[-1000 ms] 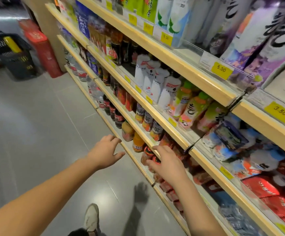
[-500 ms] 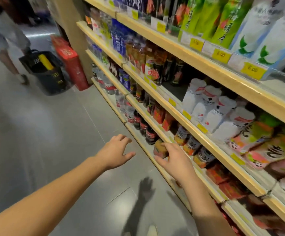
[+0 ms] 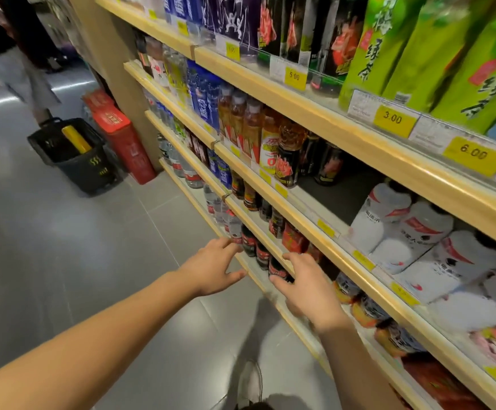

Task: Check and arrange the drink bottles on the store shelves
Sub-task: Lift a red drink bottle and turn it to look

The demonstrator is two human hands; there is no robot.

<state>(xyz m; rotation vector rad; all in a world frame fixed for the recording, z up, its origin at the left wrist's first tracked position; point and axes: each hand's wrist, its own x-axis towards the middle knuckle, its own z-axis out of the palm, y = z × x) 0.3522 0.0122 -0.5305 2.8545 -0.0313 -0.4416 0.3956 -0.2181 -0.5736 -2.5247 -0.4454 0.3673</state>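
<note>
Down at the lowest shelf [image 3: 258, 276], both hands reach toward a row of dark cola bottles [image 3: 263, 255]. The right hand [image 3: 310, 291] is spread wide, thumb low and fingers up by the next shelf's wooden edge — the nearest dark bottle [image 3: 276, 270] sits just beyond its thumb and fingers, and whether skin touches it I cannot tell. The left hand [image 3: 214, 267] is open too, holding nothing, fingertips just beside the bottles further left. White bottles [image 3: 403, 232] stand two shelves higher — well apart. A black basket [image 3: 78, 158] rests on the floor.
</note>
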